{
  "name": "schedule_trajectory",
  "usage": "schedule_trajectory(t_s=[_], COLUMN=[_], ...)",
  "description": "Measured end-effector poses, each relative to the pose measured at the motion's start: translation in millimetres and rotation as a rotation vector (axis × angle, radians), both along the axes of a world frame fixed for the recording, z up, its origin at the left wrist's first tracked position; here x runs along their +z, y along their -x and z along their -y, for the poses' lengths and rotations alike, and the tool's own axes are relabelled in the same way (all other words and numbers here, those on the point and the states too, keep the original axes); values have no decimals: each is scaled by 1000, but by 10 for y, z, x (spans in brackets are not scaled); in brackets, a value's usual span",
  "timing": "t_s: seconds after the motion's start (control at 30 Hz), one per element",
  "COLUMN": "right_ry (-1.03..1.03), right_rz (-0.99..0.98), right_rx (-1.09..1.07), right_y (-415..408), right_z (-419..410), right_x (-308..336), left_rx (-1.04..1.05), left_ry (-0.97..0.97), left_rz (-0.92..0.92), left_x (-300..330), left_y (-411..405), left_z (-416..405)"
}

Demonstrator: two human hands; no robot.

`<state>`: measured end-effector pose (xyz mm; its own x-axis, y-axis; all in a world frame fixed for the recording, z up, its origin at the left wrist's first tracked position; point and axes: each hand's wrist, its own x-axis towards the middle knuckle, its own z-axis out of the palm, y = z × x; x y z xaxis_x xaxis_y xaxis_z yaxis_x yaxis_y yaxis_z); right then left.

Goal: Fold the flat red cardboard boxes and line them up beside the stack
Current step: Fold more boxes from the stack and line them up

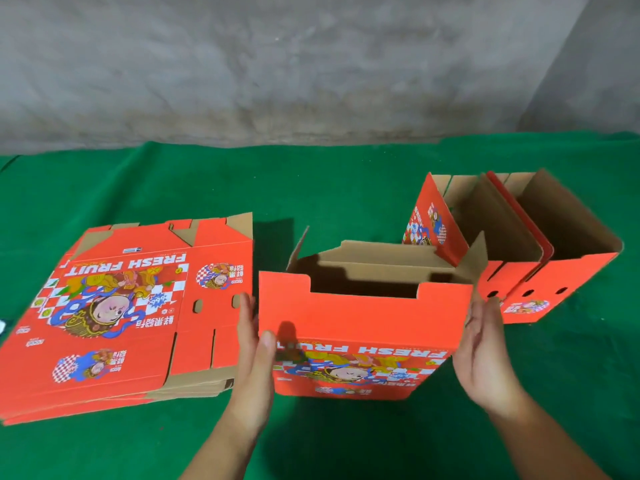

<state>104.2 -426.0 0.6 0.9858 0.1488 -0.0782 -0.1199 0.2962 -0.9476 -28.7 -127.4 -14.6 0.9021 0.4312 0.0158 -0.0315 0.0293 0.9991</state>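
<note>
A folded red "FRESH FRUIT" box (360, 327) stands open-topped in the middle of the green cloth, its brown inside showing. My left hand (254, 344) presses flat on the box's left side, thumb on the front face. My right hand (483, 344) lies flat against its right side. A stack of flat red boxes (114, 317) lies at the left, printed side up. Two folded red boxes (540, 258) stand side by side at the right, just behind the held box.
The green cloth (346, 188) covers the work surface and runs back to a grey concrete wall (311, 64). A red printed flap (434, 220) of the nearer folded box leans up between it and the held box.
</note>
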Motion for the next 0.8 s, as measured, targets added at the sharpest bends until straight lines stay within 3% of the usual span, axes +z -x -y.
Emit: schedule_trajectory(t_s=[0.17, 0.4, 0.6, 0.7, 0.8], right_ry=[115, 164, 225, 287, 359], right_rz=[73, -7, -171, -109, -71], right_rx=[43, 45, -95, -73, -38], right_y=[-3, -12, -69, -71, -51], right_z=[-148, -179, -74, -101, -154], right_x=[298, 398, 365, 320, 254], left_rx=[125, -70, 67, 75, 49], left_ry=[-4, 203, 233, 292, 148], left_rz=[65, -187, -318, -362, -289], left_x=[421, 612, 741, 789, 900], left_y=[-279, -392, -530, -543, -526], left_z=[-139, -255, -276, -272, -222])
